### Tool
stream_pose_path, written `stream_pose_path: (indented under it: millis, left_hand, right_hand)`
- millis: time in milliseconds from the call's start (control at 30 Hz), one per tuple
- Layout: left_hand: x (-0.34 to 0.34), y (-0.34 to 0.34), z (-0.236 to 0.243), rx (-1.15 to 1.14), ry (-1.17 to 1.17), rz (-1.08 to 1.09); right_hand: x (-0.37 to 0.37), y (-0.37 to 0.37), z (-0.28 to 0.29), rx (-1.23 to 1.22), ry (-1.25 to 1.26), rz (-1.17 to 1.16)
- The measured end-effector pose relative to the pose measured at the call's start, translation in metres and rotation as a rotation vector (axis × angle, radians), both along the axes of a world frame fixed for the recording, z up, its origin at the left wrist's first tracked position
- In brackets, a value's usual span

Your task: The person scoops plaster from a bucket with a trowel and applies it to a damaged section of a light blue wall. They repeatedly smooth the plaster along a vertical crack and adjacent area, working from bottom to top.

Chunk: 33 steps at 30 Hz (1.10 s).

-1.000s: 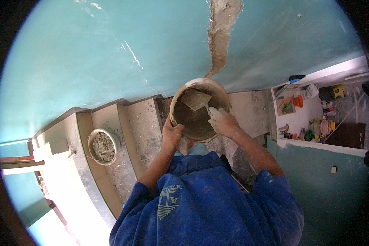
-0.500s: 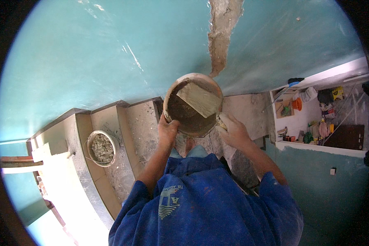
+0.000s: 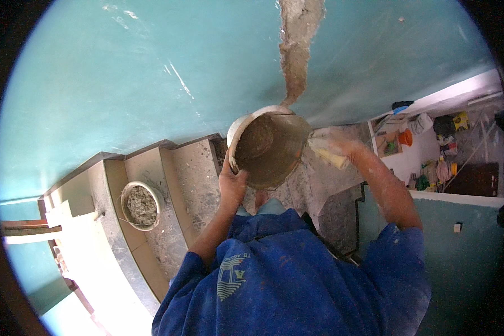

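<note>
My left hand point(image 3: 231, 187) grips the near-left rim of a round bucket point(image 3: 242, 122), thumb over the edge. The bucket is tilted toward the right, its inside coated with grey-brown mortar. Just off its right rim, my right hand point(image 3: 341, 144) is closed around a pale, flat plastering float point(image 3: 331, 159). Motion smears this hand and tool, so the exact grip is unclear. Beyond the bucket, a rough, bare grey channel point(image 3: 294, 53) runs down the turquoise wall point(image 3: 218, 61).
Dusty stair steps point(image 3: 187, 168) descend at the left; a second bucket point(image 3: 141, 205) with lumpy grey mortar stands there. To the right are a turquoise half wall point(image 3: 431, 229) and a lower area with an orange pail point(image 3: 405, 138) and assorted items. My feet are below the bucket.
My right hand has lifted the float out of the bucket and moved right, turning it. The bucket has tipped toward the right, with my left hand still on its rim.
</note>
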<state>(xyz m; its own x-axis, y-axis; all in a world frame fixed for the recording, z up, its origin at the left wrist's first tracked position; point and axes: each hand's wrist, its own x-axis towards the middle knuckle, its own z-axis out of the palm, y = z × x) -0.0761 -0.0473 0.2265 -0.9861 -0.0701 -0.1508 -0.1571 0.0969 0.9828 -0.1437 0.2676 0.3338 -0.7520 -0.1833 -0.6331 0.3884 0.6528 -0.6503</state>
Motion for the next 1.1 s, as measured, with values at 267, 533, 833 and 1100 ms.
stream_pose_path:
  millis: [267, 533, 833, 1100]
  left_hand:
    - [-0.005, -0.005, 0.002, -0.151, -0.107, -0.085]
    - [-0.008, -0.015, 0.006, 0.249, -0.293, 0.162]
    - [-0.022, -0.019, 0.021, 0.17, -0.229, 0.196]
    - [-0.027, -0.022, 0.008, 0.361, -0.162, 0.235]
  right_hand:
    - [0.016, -0.065, 0.024, 0.071, 0.266, 0.257]
    - [0.074, -0.06, -0.006, -0.04, 0.293, 0.102]
    - [0.124, -0.062, -0.022, 0.228, 0.32, 0.171]
    - [0.13, -0.024, 0.024, 0.328, 0.211, 0.327]
